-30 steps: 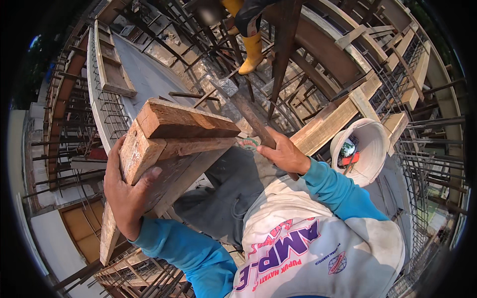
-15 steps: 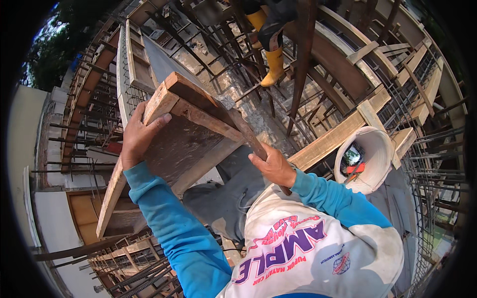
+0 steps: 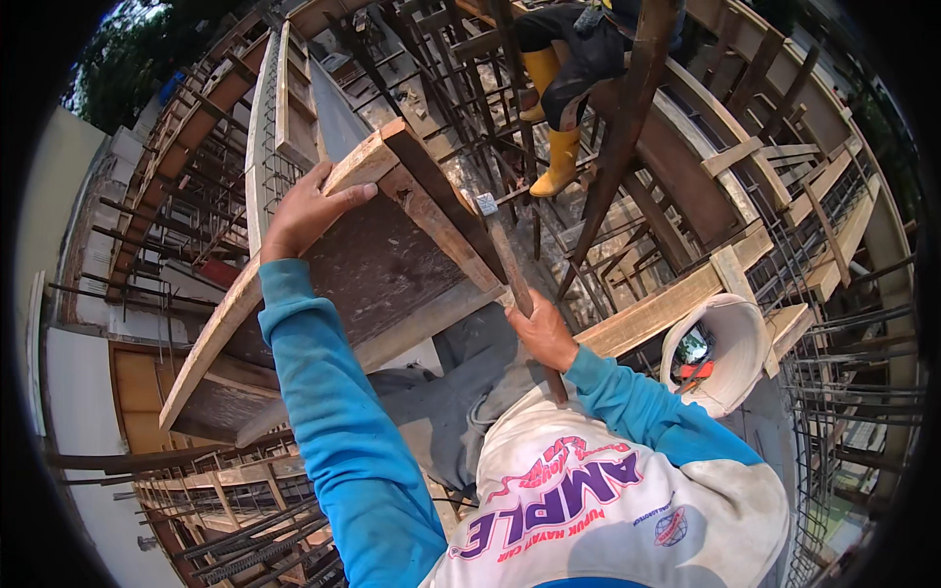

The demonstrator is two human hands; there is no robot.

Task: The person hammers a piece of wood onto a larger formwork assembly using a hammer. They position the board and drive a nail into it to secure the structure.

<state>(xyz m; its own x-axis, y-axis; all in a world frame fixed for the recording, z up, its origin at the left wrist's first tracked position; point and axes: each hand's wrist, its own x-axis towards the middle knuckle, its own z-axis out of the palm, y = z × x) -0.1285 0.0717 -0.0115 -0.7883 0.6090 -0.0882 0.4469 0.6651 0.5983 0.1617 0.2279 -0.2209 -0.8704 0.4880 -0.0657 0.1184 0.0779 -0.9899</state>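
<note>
A wooden formwork panel (image 3: 328, 263), a dark board framed with timber battens, stands tilted in front of me at centre left. My left hand (image 3: 306, 211) is closed over its upper left frame edge, the thumb lying along the top of the batten. In my right hand (image 3: 545, 333) I grip a hammer (image 3: 503, 242) by its wooden handle. The hammer's small metal head is uppermost, close beside the panel's right-hand batten; whether they touch I cannot tell. The handle's lower end sticks out below my fist, over my lap.
A white bucket (image 3: 740, 382) with a red-orange object inside stands at my right by a timber beam (image 3: 652, 314). Another person in yellow boots (image 3: 559, 165) is ahead among timber props. Rebar cages (image 3: 848, 421) and formwork surround me, and rebar (image 3: 250, 559) lies low on the left.
The panel's upper end has shifted right and up with my left hand. My right hand and the hammer have moved slightly right, and the hammer stands more upright. The whole view has shifted somewhat.
</note>
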